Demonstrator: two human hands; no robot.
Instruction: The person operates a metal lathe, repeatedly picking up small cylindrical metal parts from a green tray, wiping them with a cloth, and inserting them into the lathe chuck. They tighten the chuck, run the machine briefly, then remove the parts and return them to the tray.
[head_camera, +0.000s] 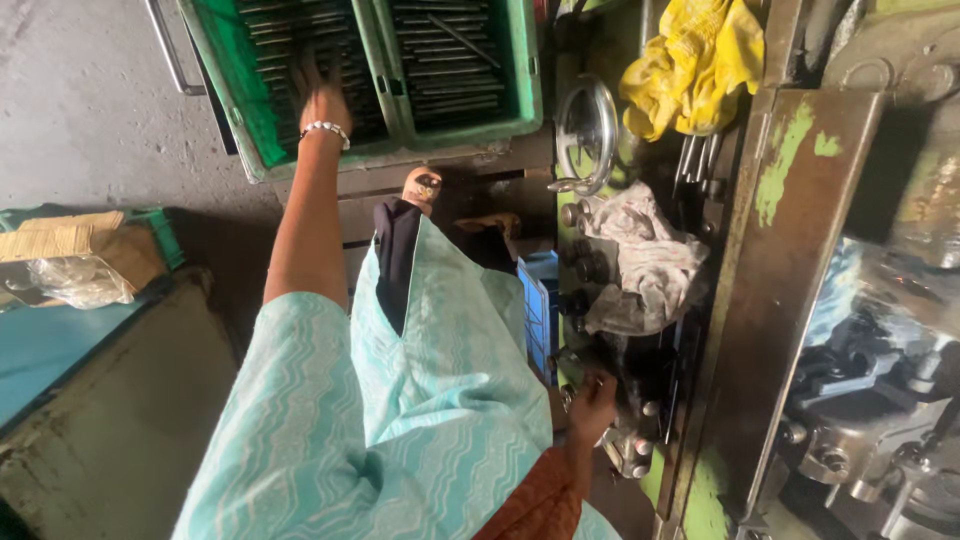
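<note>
**Inspector:** Nearest the camera, what do you record?

**Assistant:** Pale turquoise patterned garment (400, 420), filling the near centre. Just right of it, the right hand (592, 392) rests against the machine's control panel (640, 400), fingers curled at a small knob or lever. Whether that grip actually closes on the control, I cannot tell.

**Inspector:** And the left hand (322, 98)?

**Assistant:** Extended far and left into a green plastic crate (250, 110), beaded bracelet (327, 128) at the wrist. Fingers lie down among the dark metal rods (300, 40) stacked inside; the fingertips are hidden, so that grip cannot be confirmed either.

**Inspector:** Surroundings?

**Assistant:** A second green crate (520, 70) of rods sits touching the first, to its right. Further right, a metal handwheel (587, 132); a yellow cloth (690, 65) beyond it; a grey rag (645, 260) draped over the panel. A sandalled foot (422, 187) shows between garment and crates. Bare concrete floor (90, 110) at far left.
</note>
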